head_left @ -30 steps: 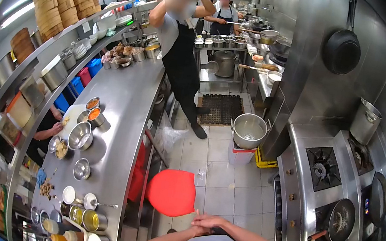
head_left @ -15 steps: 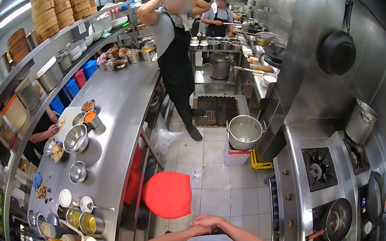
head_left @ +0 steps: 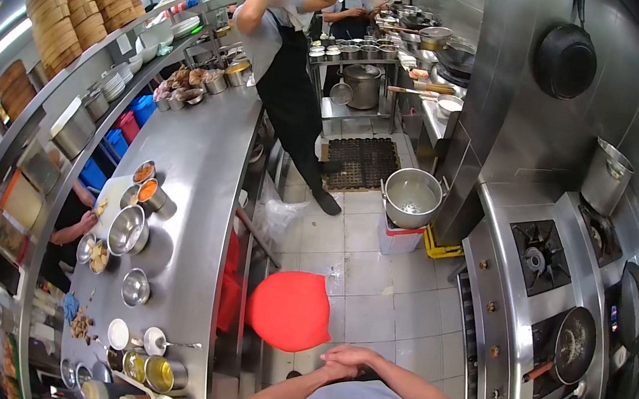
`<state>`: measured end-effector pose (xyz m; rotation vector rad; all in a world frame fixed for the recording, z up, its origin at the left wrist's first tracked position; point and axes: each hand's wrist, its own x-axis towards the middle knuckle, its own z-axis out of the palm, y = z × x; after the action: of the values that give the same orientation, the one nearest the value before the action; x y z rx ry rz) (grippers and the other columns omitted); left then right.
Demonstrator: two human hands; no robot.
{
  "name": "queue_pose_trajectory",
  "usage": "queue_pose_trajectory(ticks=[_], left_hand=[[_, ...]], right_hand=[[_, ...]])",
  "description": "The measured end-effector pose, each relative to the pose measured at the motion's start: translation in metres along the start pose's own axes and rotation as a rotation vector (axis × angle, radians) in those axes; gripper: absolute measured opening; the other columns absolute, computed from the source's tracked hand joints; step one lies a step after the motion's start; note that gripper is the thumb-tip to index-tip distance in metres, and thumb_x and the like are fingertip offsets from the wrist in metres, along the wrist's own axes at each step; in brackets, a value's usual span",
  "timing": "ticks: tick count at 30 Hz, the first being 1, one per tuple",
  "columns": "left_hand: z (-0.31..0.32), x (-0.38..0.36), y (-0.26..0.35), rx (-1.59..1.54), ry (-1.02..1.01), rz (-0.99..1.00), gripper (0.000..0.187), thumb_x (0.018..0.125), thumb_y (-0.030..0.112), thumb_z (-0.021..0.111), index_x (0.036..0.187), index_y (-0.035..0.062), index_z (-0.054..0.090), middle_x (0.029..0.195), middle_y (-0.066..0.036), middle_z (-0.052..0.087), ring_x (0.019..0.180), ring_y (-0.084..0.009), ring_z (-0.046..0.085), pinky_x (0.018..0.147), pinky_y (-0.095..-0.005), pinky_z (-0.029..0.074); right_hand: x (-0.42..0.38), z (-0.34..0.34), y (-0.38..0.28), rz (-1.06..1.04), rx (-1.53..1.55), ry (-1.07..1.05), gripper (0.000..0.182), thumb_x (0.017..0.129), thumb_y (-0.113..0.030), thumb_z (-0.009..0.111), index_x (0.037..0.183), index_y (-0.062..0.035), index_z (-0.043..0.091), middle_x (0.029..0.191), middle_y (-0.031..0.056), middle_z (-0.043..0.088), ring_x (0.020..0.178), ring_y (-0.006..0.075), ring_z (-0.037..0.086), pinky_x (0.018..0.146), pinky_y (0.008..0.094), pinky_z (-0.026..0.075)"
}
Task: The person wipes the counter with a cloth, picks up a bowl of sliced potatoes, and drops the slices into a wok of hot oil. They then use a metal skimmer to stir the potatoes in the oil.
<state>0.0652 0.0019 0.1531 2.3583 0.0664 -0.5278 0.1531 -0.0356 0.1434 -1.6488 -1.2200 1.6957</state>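
Note:
My two hands are joined in front of my waist, near the bottom middle of the head view. My right hand [head_left: 356,355] lies over my left hand [head_left: 334,369] and is closed around it. Most of the left hand's fingers are covered, so their pose does not show. No tool or food is visible in either hand. Just beyond them, to the left, is a red stool seat [head_left: 289,310], apart from the hands.
A steel counter [head_left: 196,183] with bowls, sauces and bottles runs along the left. To the right, a stove [head_left: 511,305] holds a wok [head_left: 576,346]. A large pot [head_left: 412,200] stands ahead on a box. A co-worker in a black apron [head_left: 290,87] stands ahead.
My view has shifted slightly, with the stool and counter appearing a little further right. The nearest co-worker's raised arms have moved in front of the head. My hands stay joined.

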Motion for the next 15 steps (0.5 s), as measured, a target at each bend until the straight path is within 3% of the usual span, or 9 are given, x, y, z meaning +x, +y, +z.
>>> queue_pose_trajectory(ticks=[4,6,10,13,15], left_hand=[[0.017,0.011,-0.015,0.08,-0.012,0.035,0.027,0.087,0.018,0.05,0.11,0.0079,0.058,0.104,-0.012,0.06,0.095,-0.0231,0.056,0.08,-0.0357,0.045],[0.025,0.013,-0.021,0.118,-0.012,0.047,0.027,0.086,0.019,0.05,0.11,0.0082,0.058,0.104,-0.012,0.059,0.095,-0.023,0.056,0.08,-0.0358,0.045],[0.039,0.019,-0.028,0.173,-0.009,0.063,0.028,0.086,0.019,0.05,0.11,0.0089,0.058,0.105,-0.011,0.059,0.097,-0.0229,0.055,0.081,-0.036,0.044],[0.046,0.025,-0.025,0.199,0.0,0.07,0.028,0.086,0.02,0.05,0.11,0.0094,0.058,0.106,-0.011,0.059,0.098,-0.0228,0.055,0.082,-0.0361,0.044],[0.048,0.03,-0.021,0.208,0.009,0.073,0.028,0.085,0.02,0.05,0.11,0.0098,0.058,0.106,-0.01,0.059,0.099,-0.0228,0.055,0.082,-0.0362,0.044]], right_hand=[[-0.011,-0.003,-0.006,0.053,0.033,-0.008,0.049,0.089,-0.047,0.047,0.109,-0.0044,0.06,0.108,0.0115,0.061,0.101,0.0225,0.054,0.088,0.0356,0.041],[-0.022,0.003,-0.01,-0.005,-0.116,0.122,0.056,0.09,-0.052,0.038,0.11,-0.0042,0.058,0.112,0.0159,0.058,0.105,0.0301,0.054,0.091,0.0392,0.04],[-0.059,0.002,-0.026,-0.014,-0.265,0.23,0.057,0.09,-0.053,0.035,0.113,-0.0042,0.055,0.113,0.0168,0.057,0.106,0.0298,0.054,0.092,0.039,0.04],[-0.074,-0.01,-0.024,-0.012,-0.276,0.216,0.051,0.09,-0.049,0.041,0.117,-0.0073,0.052,0.11,0.0154,0.059,0.107,0.0281,0.053,0.092,0.0382,0.039],[-0.063,-0.016,-0.005,-0.153,0.102,0.089,0.047,0.087,-0.046,0.05,0.12,-0.012,0.051,0.11,0.0131,0.058,0.107,0.0282,0.052,0.093,0.0377,0.038]])
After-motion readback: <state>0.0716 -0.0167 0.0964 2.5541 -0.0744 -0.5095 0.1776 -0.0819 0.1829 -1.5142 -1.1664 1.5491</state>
